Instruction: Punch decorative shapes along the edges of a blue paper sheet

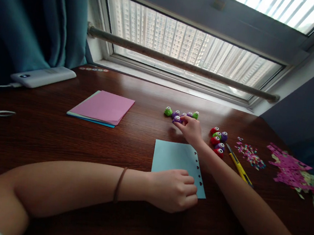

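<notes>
Daylight from the wide barred window (195, 49), dim room beneath it.

The window panes are blown out to near white, and the upper pane toward the right corner is brightest. Below the window, the dark brown wooden desk (42, 129) catches a pale sheen along its far edge and darkens toward the near edge. The teal fabric curtain (28, 16), left of the window, sits in deep shadow with little fold detail. Soft shadows lie under the forearms below the window. The window's frame lines bow and splay outward, a wide-lens distortion. Overall the picture is slightly soft and grainy in dark areas.
</notes>
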The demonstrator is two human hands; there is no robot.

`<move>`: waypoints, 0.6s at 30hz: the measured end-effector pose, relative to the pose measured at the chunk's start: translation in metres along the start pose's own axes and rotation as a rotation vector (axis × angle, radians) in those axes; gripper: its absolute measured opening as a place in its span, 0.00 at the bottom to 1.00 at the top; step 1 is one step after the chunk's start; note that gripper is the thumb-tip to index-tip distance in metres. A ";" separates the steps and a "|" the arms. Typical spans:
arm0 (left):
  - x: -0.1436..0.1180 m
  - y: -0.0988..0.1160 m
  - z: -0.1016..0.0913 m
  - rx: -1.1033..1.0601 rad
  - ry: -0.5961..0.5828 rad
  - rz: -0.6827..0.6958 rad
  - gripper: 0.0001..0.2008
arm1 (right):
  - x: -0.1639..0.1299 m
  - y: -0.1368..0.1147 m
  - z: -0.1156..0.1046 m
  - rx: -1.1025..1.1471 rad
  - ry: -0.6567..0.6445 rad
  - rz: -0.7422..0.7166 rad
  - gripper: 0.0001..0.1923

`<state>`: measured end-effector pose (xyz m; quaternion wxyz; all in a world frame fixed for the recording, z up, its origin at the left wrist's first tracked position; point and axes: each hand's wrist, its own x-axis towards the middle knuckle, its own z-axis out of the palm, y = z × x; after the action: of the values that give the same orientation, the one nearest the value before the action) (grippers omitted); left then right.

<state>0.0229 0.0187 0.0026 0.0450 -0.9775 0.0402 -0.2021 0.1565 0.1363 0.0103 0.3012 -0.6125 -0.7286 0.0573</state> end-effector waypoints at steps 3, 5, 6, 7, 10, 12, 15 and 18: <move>0.001 0.000 -0.001 -0.002 -0.009 -0.006 0.08 | -0.029 0.006 -0.023 0.097 0.017 -0.022 0.17; 0.001 0.000 -0.002 -0.007 -0.020 -0.012 0.08 | -0.054 0.011 -0.041 0.148 0.009 -0.028 0.17; 0.001 0.000 -0.002 -0.010 -0.026 -0.015 0.08 | -0.066 0.015 -0.049 0.168 0.001 -0.025 0.17; 0.001 0.000 -0.002 -0.010 -0.033 -0.021 0.08 | -0.078 0.018 -0.058 0.193 -0.019 -0.020 0.17; 0.002 0.000 -0.002 -0.007 -0.052 -0.048 0.08 | -0.110 0.034 -0.079 0.285 -0.146 0.022 0.15; 0.003 0.000 -0.001 -0.014 -0.064 -0.082 0.07 | -0.125 0.047 -0.089 0.300 -0.221 0.027 0.15; 0.004 -0.001 0.000 -0.096 -0.066 -0.212 0.06 | -0.137 0.063 -0.097 0.297 -0.243 0.035 0.16; 0.005 -0.004 0.000 -0.219 -0.041 -0.398 0.05 | -0.141 0.070 -0.103 0.292 -0.245 0.027 0.16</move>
<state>0.0278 0.0226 0.0050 -0.1011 -0.9691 -0.1326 -0.1817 0.2781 -0.0064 0.0104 0.2952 -0.5604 -0.7355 0.2404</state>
